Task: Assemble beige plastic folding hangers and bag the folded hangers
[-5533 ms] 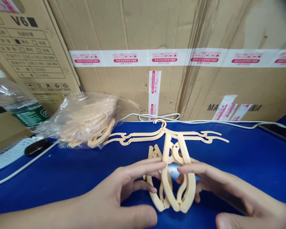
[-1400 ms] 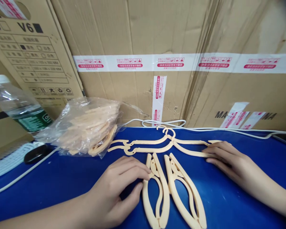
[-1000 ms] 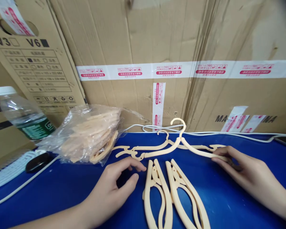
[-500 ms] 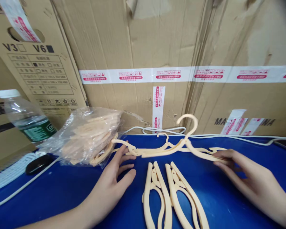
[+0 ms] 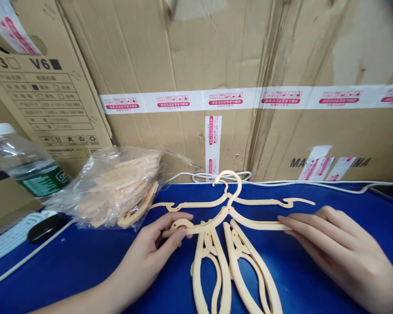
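Cardboard carton (image 5: 183, 56) is standing behind blue tabletop (image 5: 85, 266). Front unfolded hanger (image 5: 227, 211) is stretching from left hand (image 5: 155, 248) to right hand (image 5: 343, 253); rear unfolded hanger (image 5: 258, 202) is lying just behind it. Clear bag (image 5: 118, 189) containing hangers is resting at left. Two folded hangers (image 5: 225, 274) are lying nearest viewer. Left thumb and fingers are pinching front hanger's left end; right ones, narrow, are gripping its right arm.

Fairly bright, even light before us, white glints on the plastic bag (image 5: 118, 185), faint sheen on our blue surface (image 5: 301, 279), small carton (image 5: 49, 100) print blurred, upper-right corner darkened.
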The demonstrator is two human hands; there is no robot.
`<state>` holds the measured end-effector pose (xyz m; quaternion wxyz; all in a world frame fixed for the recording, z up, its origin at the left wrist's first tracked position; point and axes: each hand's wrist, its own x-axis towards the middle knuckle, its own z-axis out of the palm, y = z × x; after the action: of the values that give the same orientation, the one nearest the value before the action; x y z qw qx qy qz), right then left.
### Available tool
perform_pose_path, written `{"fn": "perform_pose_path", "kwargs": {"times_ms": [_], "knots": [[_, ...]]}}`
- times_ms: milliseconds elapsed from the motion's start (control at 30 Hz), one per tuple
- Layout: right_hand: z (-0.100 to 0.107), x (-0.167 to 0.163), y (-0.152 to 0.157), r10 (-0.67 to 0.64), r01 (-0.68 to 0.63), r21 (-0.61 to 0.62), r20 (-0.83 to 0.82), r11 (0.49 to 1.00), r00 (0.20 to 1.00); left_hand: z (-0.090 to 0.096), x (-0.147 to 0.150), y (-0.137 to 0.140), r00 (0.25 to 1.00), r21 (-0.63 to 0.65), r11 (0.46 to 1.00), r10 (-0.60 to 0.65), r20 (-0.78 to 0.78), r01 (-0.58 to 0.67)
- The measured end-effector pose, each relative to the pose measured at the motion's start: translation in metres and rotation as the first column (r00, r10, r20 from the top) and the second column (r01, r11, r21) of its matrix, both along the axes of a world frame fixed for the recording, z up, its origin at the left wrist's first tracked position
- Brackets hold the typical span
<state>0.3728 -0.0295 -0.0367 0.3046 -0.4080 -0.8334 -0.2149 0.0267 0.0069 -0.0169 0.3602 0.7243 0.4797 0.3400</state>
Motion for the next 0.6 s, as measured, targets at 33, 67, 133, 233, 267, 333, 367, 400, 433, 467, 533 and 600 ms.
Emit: {"fn": "perform_pose_path", "kwargs": {"times_ms": [33,67,133,233,267,333,367,400,433,467,533,600], "knots": [[0.0,0.002,-0.001,-0.013,0.013,0.015,0.004,1.0,1.0,0.001,0.0,0.0,1.0,-0.013,1.0,0.012,0.022,-0.011],[-0.001,0.003,-0.003,-0.02,0.02,0.019,-0.004,1.0,1.0,0.001,0.001,0.0,0.999,-0.025,0.999,0.022,0.038,-0.021],[-0.003,0.004,-0.007,-0.029,0.029,0.005,-0.039,1.0,0.999,0.003,0.002,0.0,0.998,-0.039,0.999,0.04,0.058,-0.038],[-0.005,0.004,-0.012,-0.066,0.067,0.017,-0.067,0.998,0.996,0.004,0.003,-0.001,0.997,-0.053,0.997,0.051,0.061,-0.048],[-0.005,0.004,-0.013,-0.077,0.08,0.033,-0.067,0.996,0.995,0.004,0.003,0.0,0.997,-0.056,0.997,0.048,0.061,-0.045],[-0.006,0.003,-0.012,-0.088,0.091,0.045,-0.064,0.995,0.994,0.003,0.003,0.0,0.997,-0.059,0.998,0.04,0.061,-0.037],[-0.006,0.003,-0.012,-0.085,0.088,0.037,-0.063,0.995,0.994,0.003,0.003,0.0,0.997,-0.059,0.998,0.039,0.063,-0.035],[-0.005,0.002,-0.011,-0.082,0.084,0.021,-0.065,0.996,0.994,0.002,0.003,0.0,0.997,-0.057,0.998,0.039,0.065,-0.035],[-0.005,0.001,-0.01,-0.074,0.075,0.007,-0.068,0.997,0.995,0.001,0.003,0.0,0.997,-0.056,0.998,0.037,0.066,-0.033],[-0.004,-0.001,-0.009,-0.069,0.069,-0.001,-0.078,0.998,0.995,0.0,0.003,0.0,0.997,-0.051,0.998,0.036,0.068,-0.033],[-0.001,-0.005,-0.008,-0.084,0.086,0.011,-0.129,0.996,0.988,-0.002,0.002,-0.001,0.997,-0.039,0.999,0.028,0.066,-0.025],[0.001,-0.009,-0.006,-0.107,0.106,-0.019,-0.218,0.994,0.97,-0.003,0.001,-0.003,0.998,-0.032,0.999,0.018,0.057,-0.016]]}}
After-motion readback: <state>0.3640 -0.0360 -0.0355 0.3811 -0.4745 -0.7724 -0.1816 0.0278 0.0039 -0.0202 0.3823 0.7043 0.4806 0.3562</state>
